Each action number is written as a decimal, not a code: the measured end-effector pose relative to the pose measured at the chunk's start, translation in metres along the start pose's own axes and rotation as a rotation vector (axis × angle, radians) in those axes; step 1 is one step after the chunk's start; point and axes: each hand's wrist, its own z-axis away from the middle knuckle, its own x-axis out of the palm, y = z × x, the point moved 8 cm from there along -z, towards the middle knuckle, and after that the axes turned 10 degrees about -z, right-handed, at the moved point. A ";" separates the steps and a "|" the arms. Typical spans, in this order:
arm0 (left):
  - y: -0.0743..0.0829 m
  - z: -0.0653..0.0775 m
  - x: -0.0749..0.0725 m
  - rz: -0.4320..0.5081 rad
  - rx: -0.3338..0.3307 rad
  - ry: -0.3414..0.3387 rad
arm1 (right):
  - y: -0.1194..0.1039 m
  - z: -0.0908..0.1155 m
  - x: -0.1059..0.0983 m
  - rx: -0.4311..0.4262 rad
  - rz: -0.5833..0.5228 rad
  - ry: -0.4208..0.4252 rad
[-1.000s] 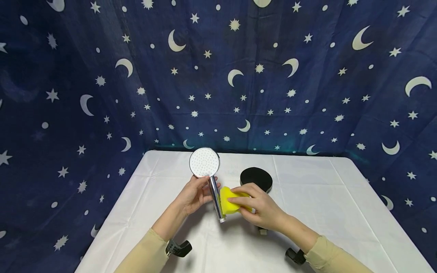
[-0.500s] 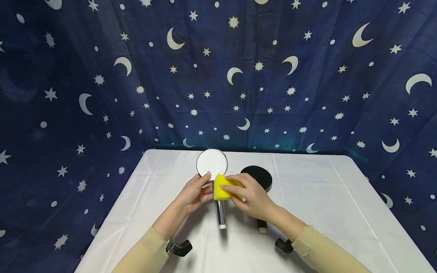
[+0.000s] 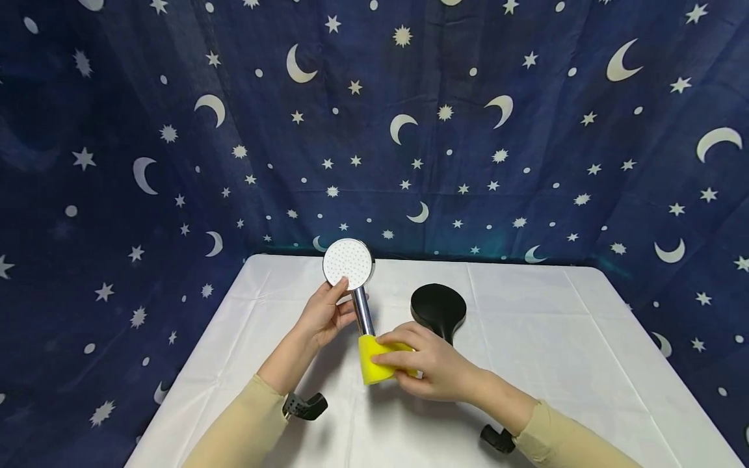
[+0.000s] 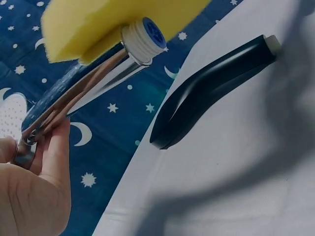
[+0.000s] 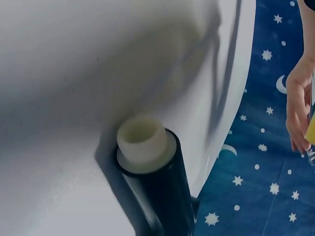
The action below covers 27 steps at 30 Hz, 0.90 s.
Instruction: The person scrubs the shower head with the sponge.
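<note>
My left hand point(image 3: 328, 312) holds a chrome shower head point(image 3: 348, 263) by its neck, thumb on the rim of the white, dotted face. Its handle slants down to the right, above the table. My right hand point(image 3: 430, 364) pinches a yellow sponge point(image 3: 372, 365), pressed against the lower handle and covering that end in the head view. In the left wrist view the sponge point(image 4: 108, 29) lies along the handle, whose white threaded end point(image 4: 142, 40) with a blue centre shows. The right wrist view catches only a sliver of the sponge point(image 5: 311, 132) beside the left hand point(image 5: 299, 103).
A second shower head, black point(image 3: 437, 307), lies on the white-covered table point(image 3: 544, 351), right of the chrome one. My right hand hides its handle in the head view; the right wrist view shows that handle's pale open end point(image 5: 142, 137). A star-and-moon cloth point(image 3: 374, 130) hangs behind.
The sponge went up the handle to near the neck, then back down to its lower end, with my right hand. The chrome shower head swung right, then back left and slightly up.
</note>
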 end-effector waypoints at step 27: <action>-0.003 0.001 0.007 0.211 -0.023 -0.139 | 0.010 0.000 -0.002 0.120 -0.171 0.104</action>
